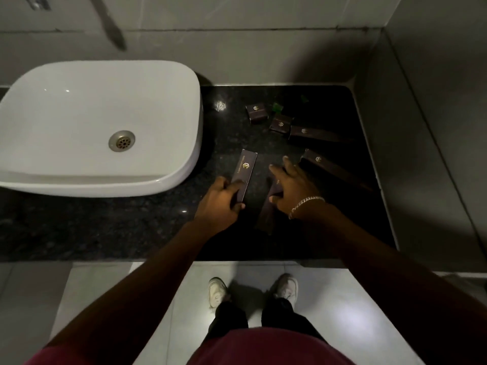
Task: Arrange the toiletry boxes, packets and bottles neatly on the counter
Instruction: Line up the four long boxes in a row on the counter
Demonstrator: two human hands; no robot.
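On the black granite counter (pixel 131 227) my left hand (pixel 220 204) grips the near end of a long dark box with a gold logo (pixel 245 169). My right hand (pixel 292 191) lies over a second long dark box (pixel 268 214), thumb at its side and fingers spread across it. Further right, another long box (pixel 326 167) lies at a slant, with one more (pixel 313 133) behind it. Two small square boxes (pixel 257 113) (pixel 280 123) sit near the back. Beside them are green items (pixel 278 106), too dim to identify.
A white vessel basin (pixel 168 143) takes up the counter's left part, with a metal spout (pixel 110 25) above it. Grey tiled walls close off the back and the right side. The counter's front edge runs just past my forearms. My shoes stand on the tiled floor below.
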